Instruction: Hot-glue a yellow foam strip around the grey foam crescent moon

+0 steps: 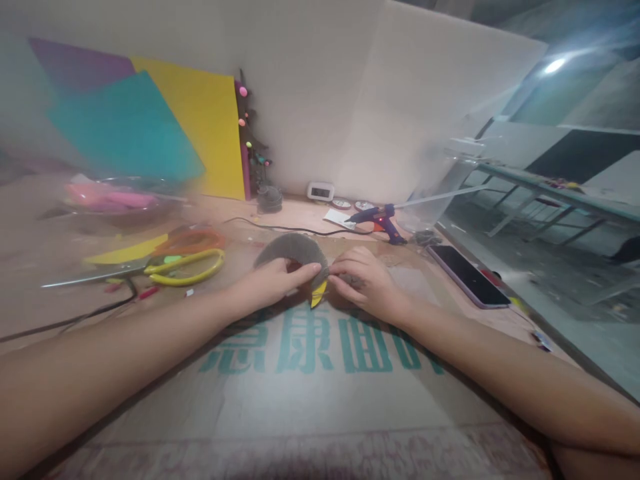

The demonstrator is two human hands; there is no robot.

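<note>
A white light glares upper right; edges blur.

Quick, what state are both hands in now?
Left hand: closed, holding the grey curved piece.
Right hand: curled at that piece's end; grip can't be told.

Photographed from the wearer's head, looking forward and down across a worktop, between forearms reaching in from the lower left and lower right. Taken from near above, framed with the left hand and right hand just below centre. Pitched shallow enough to face a pale upright panel behind, and wide enough to catch, well beyond at right, a long table and bright lamp.
</note>
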